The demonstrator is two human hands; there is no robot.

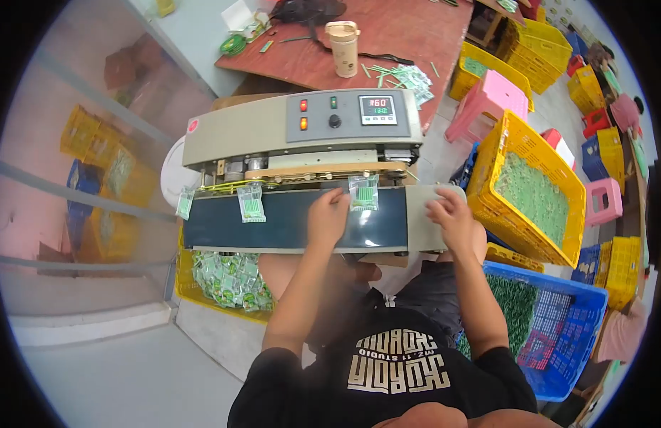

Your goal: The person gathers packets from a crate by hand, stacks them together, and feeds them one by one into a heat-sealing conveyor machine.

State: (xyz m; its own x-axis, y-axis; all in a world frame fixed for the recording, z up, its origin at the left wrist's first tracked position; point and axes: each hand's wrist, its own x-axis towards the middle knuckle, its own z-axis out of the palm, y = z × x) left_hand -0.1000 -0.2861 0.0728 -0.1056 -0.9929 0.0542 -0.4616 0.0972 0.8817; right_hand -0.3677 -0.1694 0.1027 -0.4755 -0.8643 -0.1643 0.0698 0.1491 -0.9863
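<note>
Left hand (328,214) is above a dark blue conveyor belt (295,230), its fingers drawn narrow, just beside a small clear plastic packet with green contents (363,192). Whether the fingertips touch or grip that packet cannot be told. Right hand (450,217) is over the pale grey metal end plate (421,228), fingers loosely curled and partly apart, with no item visible in its hold.

Three packets are spaced along the long grey sealing machine with a digital display (238,135): the one by the left hand, a second packet (251,204) further left over the belt, and a third packet (185,202) at the far left end.

Progress, as judged from position: work is under way, not finished. A large heap of similar green-and-clear packets (230,282) lies in a yellow plastic crate (182,274) below the belt's left side, and appears to be completed output. Seal condition cannot be verified on any packet. Considerable stock seems to be left: small green pieces (534,196) cover the inside of a yellow slatted plastic crate (520,233) at right.
</note>
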